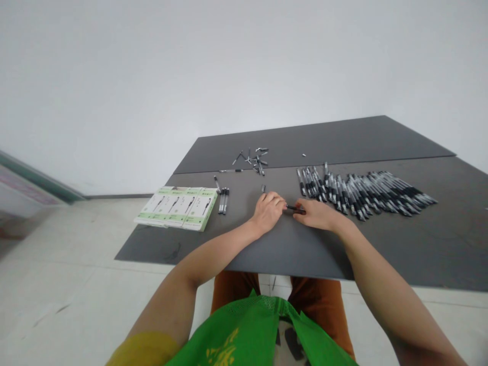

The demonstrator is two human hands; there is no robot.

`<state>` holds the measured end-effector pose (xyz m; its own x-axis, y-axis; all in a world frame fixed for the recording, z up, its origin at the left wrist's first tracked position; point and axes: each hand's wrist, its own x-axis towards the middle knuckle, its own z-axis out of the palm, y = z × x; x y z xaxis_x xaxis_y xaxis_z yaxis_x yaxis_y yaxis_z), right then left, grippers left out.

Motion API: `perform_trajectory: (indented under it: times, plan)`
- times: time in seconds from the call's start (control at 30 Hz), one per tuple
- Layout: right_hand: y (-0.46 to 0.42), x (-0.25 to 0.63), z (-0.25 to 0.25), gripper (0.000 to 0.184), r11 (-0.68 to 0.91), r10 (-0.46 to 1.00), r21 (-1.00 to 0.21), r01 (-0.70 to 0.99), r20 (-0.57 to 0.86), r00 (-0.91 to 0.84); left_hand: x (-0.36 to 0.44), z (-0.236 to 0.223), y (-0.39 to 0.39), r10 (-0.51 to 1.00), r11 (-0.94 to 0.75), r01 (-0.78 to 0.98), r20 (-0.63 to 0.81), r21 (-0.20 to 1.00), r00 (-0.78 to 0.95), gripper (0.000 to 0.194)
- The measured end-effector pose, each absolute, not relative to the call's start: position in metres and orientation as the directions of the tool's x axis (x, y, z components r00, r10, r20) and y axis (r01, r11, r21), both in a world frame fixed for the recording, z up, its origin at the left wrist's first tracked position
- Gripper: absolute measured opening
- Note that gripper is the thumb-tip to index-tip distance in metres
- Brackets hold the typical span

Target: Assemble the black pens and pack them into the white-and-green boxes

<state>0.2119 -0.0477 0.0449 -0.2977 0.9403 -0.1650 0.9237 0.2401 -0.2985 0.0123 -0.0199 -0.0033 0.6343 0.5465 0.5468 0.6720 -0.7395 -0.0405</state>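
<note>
Over the middle of the table, both of my hands meet at a dark gel pen [295, 209]. My right hand [316, 214] is closed around its black grip part. The fingers of my left hand [268, 211] are pinched at the pen's other end, which they mostly hide. Just beyond my left hand lies a small pen cap [263, 188]. A large spread of clear-barrelled pens with black grips [366, 193] lies to the right of my right hand. Several pens [224, 201] lie side by side to the left of my left hand.
Green-and-white pen boxes [177, 207] lie at the table's left edge. Farther back is a loose pile of caps and pen parts [257, 160], with a lone pen [231, 171] near it. A small pale piece [304, 155] sits beyond the seam of the grey table [419, 244].
</note>
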Motion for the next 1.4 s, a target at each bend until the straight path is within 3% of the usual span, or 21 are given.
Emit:
perform_trajectory:
  times: [0.07,0.13,0.2,0.27,0.37,0.5,0.6,0.73,0.83,0.97,1.17,1.3,1.4]
  plan:
    - [-0.048,0.222,0.049,0.035,0.194,0.959,-0.416,0.888,-0.109,-0.261,0.010,-0.002,-0.017,0.561,-0.722,0.692,0.568,-0.020,0.602,0.023]
    - [-0.048,0.229,0.054,0.037,0.126,0.981,-0.610,0.782,-0.042,-0.190,0.008,0.001,-0.016,0.569,-0.704,0.711,0.604,0.007,0.558,0.024]
    - [-0.049,0.230,0.057,0.039,0.077,0.993,-0.855,0.514,0.020,-0.115,0.005,0.004,-0.017,0.576,-0.689,0.723,0.640,0.046,0.508,0.026]
    - [-0.050,0.223,0.057,0.040,0.077,0.997,-0.986,0.149,0.071,-0.040,0.003,0.007,-0.020,0.580,-0.684,0.725,0.666,0.084,0.470,0.026]
    - [-0.053,0.201,0.047,0.035,0.127,0.992,-0.983,-0.133,0.125,0.024,0.003,0.007,-0.022,0.592,-0.679,0.728,0.657,0.095,0.467,0.026]
    - [-0.049,0.176,0.024,0.039,0.076,0.995,-0.991,-0.107,0.082,-0.054,0.008,0.004,-0.018,0.611,-0.716,0.689,0.575,0.109,0.544,0.021]
    - [-0.041,0.171,0.013,0.044,0.045,0.998,-0.991,-0.122,0.040,0.048,0.005,0.005,-0.008,0.575,-0.795,0.567,0.566,0.216,0.591,0.021]
    - [-0.033,0.179,0.014,0.046,0.079,0.980,-0.966,-0.247,0.029,0.198,-0.017,0.007,0.016,0.666,-0.693,0.639,0.633,0.332,0.394,0.040]
    - [-0.032,0.186,0.016,0.046,0.114,0.967,-0.952,-0.284,0.041,0.251,-0.033,0.004,0.033,0.755,-0.622,0.724,0.474,0.299,0.453,0.051]
    - [-0.035,0.185,0.013,0.047,0.109,0.969,-0.953,-0.282,0.039,0.243,-0.036,-0.004,0.048,0.771,-0.636,0.711,0.268,0.299,0.577,0.036]
    - [-0.038,0.171,0.005,0.048,0.089,0.981,-0.982,-0.165,0.057,0.188,-0.035,-0.003,0.047,0.821,-0.563,0.616,0.289,0.551,0.492,0.017]
    - [-0.038,0.170,0.001,0.049,0.107,0.988,-0.978,-0.178,0.085,0.125,-0.027,-0.002,0.027,0.771,-0.505,0.362,0.222,0.783,0.597,0.014]
    - [-0.039,0.173,0.002,0.051,0.083,0.996,-0.965,-0.249,0.076,0.037,-0.017,-0.002,0.012,0.719,-0.437,0.235,0.181,0.868,0.671,0.015]
